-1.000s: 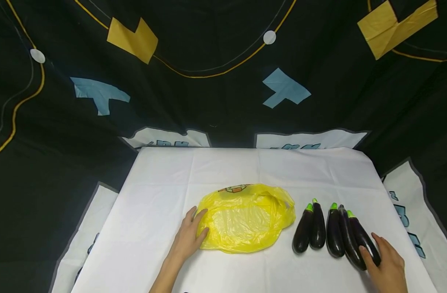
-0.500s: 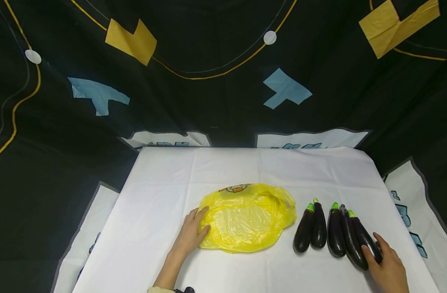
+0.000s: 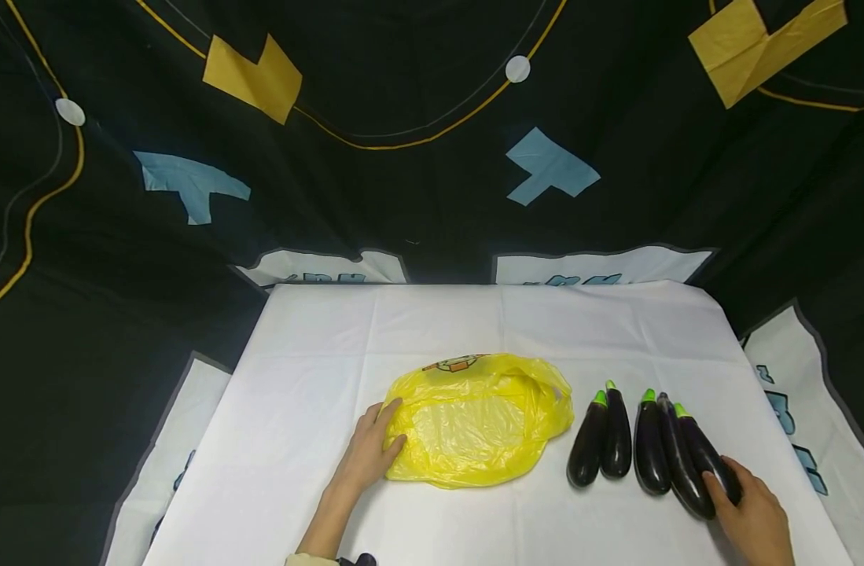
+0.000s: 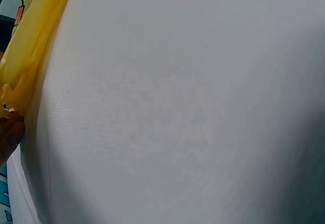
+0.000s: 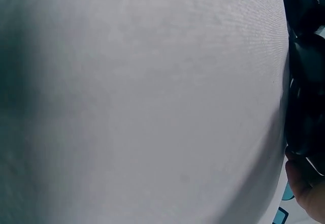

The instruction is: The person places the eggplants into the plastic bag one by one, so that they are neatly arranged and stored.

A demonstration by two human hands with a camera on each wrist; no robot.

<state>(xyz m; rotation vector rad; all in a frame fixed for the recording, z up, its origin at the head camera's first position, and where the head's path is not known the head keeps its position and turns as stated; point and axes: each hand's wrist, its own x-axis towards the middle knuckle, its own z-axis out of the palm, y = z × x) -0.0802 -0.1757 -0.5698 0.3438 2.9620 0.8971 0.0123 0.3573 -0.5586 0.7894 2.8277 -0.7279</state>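
Observation:
A crumpled yellow plastic bag (image 3: pixel 467 428) lies at the middle of the table. My left hand (image 3: pixel 366 448) holds its left edge, the thumb and fingers spread along it; in the left wrist view, fingertips (image 4: pixel 12 135) meet the bag's edge (image 4: pixel 35 46). Several dark purple eggplants (image 3: pixel 651 448) lie side by side to the bag's right, most with green stem ends pointing away from me. My right hand (image 3: pixel 753 511) grips the lower end of the rightmost eggplant (image 3: pixel 702 448), thumb on its left and fingers on its right. In the right wrist view, dark eggplants (image 5: pixel 304 107) fill the right edge.
A white cloth (image 3: pixel 432 322) covers the table. Behind it and at the sides hangs a black cloth (image 3: pixel 403 204) with yellow and blue printed shapes. A dark object (image 3: pixel 364 560) sits by my left sleeve at the bottom edge.
My right hand shifts very slightly at the rightmost eggplant. The left hand and the bag stay almost still; a cuff has come into view at the bottom edge.

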